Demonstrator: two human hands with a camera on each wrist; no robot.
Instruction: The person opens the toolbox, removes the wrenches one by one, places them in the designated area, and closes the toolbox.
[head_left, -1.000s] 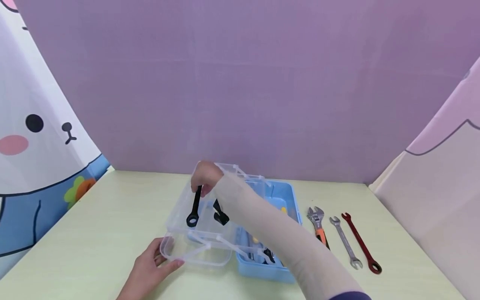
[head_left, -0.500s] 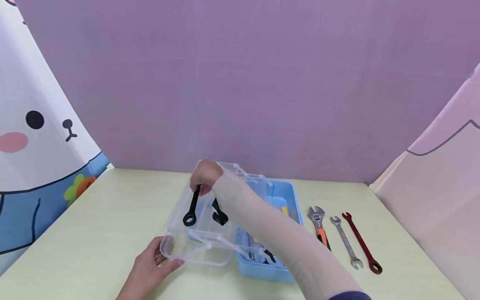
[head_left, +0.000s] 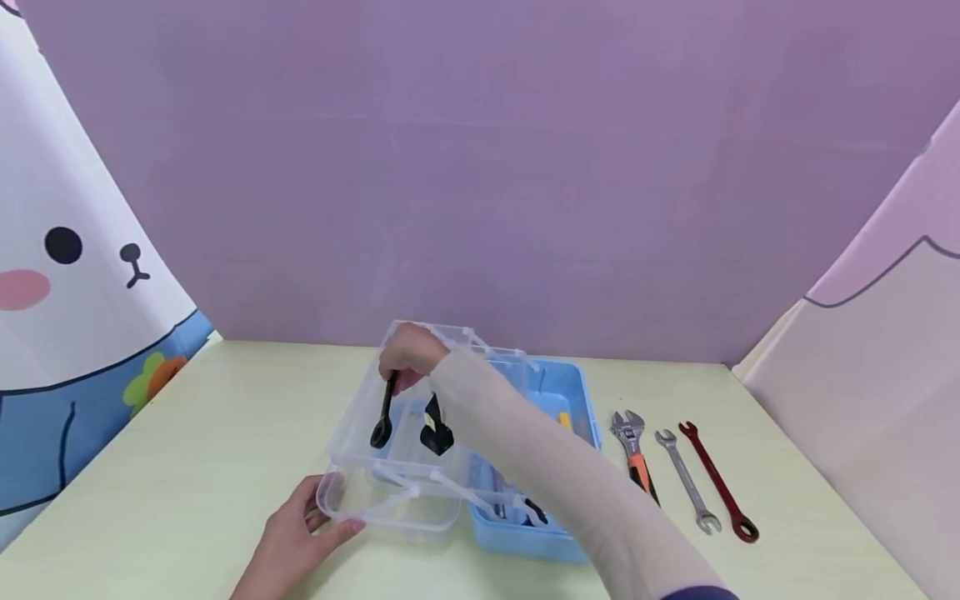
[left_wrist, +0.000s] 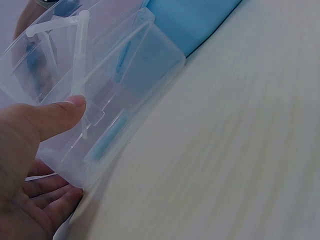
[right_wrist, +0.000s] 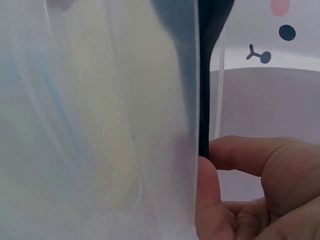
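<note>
My right hand (head_left: 411, 352) pinches the shank of a black ring wrench (head_left: 382, 423) between thumb and forefinger. The wrench's ring end points down over a clear plastic tray (head_left: 348, 433) of the unfolded toolbox. In the right wrist view the wrench (right_wrist: 204, 100) runs close beside the clear plastic wall (right_wrist: 160, 120). At the near left corner, my left hand (head_left: 292, 537) holds the clear lid (head_left: 431, 527), thumb in front and fingers around the corner. A second black object (head_left: 437, 435), partly behind my right forearm, is in the neighbouring tray space; its kind is unclear.
The toolbox's blue base (head_left: 525, 543) stands right of the trays, with several tools partly hidden by my forearm. On the table's right lie an adjustable wrench (head_left: 633, 442), a silver wrench (head_left: 688, 483) and a red wrench (head_left: 720, 482). A purple backdrop rises behind.
The black wrench has turned in my right fingers, so its ring now appears narrower, nearly edge-on. My left hand keeps its place on the lid. The head view has shifted slightly.
</note>
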